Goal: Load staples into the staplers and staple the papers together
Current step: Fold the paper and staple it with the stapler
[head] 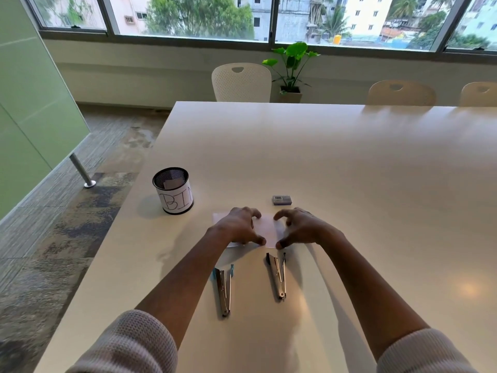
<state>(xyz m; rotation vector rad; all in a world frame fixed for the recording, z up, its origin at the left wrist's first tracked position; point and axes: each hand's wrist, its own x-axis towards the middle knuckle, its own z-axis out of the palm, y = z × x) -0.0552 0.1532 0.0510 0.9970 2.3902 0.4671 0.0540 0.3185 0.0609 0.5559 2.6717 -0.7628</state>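
Note:
Small white papers [267, 228] lie flat on the white table [349, 184]. My left hand [239, 227] and my right hand [298, 228] rest on them with fingers spread, fingertips touching the sheets' edges. Nearer to me lie two staplers, both swung wide into a V: a blue-tipped stapler [223, 288] on the left and a black-tipped stapler [278, 275] on the right. A small staple box [281, 200] sits just beyond my right hand. Part of the papers is hidden under my hands.
A black mesh cup labelled BIN [173, 191] with paper scraps inside stands at the left, near the table's left edge. White chairs [242, 82] and a potted plant [291, 68] stand beyond the far edge, under the windows.

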